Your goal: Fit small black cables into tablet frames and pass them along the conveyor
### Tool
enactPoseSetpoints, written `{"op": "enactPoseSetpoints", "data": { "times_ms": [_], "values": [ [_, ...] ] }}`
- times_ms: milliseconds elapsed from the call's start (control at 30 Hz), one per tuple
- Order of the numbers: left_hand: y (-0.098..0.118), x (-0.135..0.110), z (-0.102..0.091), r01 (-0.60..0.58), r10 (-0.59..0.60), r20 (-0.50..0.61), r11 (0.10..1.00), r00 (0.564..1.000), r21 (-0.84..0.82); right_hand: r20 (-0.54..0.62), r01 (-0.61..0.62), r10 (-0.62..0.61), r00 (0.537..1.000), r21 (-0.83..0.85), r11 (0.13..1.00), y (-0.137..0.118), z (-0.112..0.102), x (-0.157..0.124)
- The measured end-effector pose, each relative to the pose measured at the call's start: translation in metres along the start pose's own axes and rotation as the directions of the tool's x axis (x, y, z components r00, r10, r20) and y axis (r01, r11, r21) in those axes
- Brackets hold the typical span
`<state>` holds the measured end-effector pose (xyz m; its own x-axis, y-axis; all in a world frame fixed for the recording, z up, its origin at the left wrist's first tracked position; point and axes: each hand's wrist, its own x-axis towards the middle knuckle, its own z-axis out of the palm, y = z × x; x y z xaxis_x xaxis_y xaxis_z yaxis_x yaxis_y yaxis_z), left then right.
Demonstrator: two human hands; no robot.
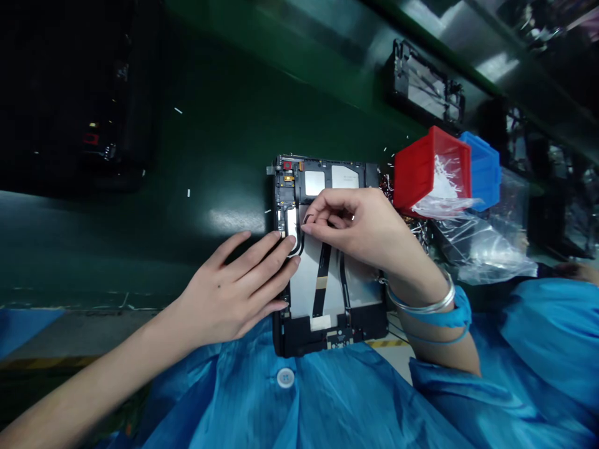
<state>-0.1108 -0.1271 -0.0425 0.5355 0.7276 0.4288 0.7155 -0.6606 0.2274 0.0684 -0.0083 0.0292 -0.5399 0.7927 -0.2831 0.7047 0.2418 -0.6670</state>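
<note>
An opened tablet lies at the bench's near edge, its inside facing up, with pale battery surfaces, a black flat cable and a small red part at its upper left corner. My left hand rests with fingers spread across the tablet's left edge, fingertips by a white strip. A thin black cable curves around that strip. Over the battery, my right hand is closed in a pinch at the cable's upper end; the exact grip is partly hidden by the fingers.
A red bin holding small white strips stands at the right, beside a blue bin and clear plastic bags. Further back lies another opened device. Dark devices are stacked at the left. White scraps dot the green bench.
</note>
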Motion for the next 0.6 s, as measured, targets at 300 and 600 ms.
{"op": "enactPoseSetpoints", "data": {
  "times_ms": [300,600],
  "values": [
    [-0.007,0.002,-0.001,-0.082,0.084,0.025,0.994,0.996,-0.065,-0.058,-0.003,0.001,0.998,-0.04,0.999,-0.001,0.007,-0.001],
    [-0.01,0.008,-0.005,-0.112,0.114,0.031,0.992,0.993,-0.055,-0.131,-0.016,0.005,0.991,-0.081,0.997,-0.002,0.012,0.0]
  ]
}}
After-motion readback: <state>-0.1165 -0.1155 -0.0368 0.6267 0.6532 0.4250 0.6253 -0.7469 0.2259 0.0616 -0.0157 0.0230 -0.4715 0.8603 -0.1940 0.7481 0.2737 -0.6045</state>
